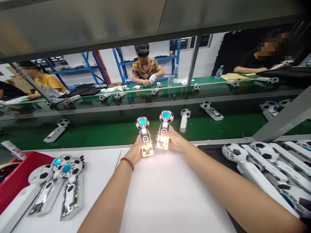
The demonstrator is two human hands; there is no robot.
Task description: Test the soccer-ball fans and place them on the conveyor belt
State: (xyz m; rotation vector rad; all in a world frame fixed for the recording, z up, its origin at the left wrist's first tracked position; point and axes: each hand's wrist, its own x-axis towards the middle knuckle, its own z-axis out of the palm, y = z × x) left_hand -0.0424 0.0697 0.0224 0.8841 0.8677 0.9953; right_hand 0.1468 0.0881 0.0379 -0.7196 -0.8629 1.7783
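White bench (170,194), green belt (121,132) at 12 o'clock; our left hand (135,152) fingers wrapped round lit fan (145,137), right hand (175,141) gripping second fan (164,130)

- Open white desk (170,194) surface is left between and beneath the two forearms.
- The near left is blocked by a cluster of fans (60,181) beside a red bin (14,181).
- The right is crowded by stacked fans (267,171).
- Overhead room is limited by a low shelf (145,22).
- On the far side, scattered fans are carried on the green belt (109,132).
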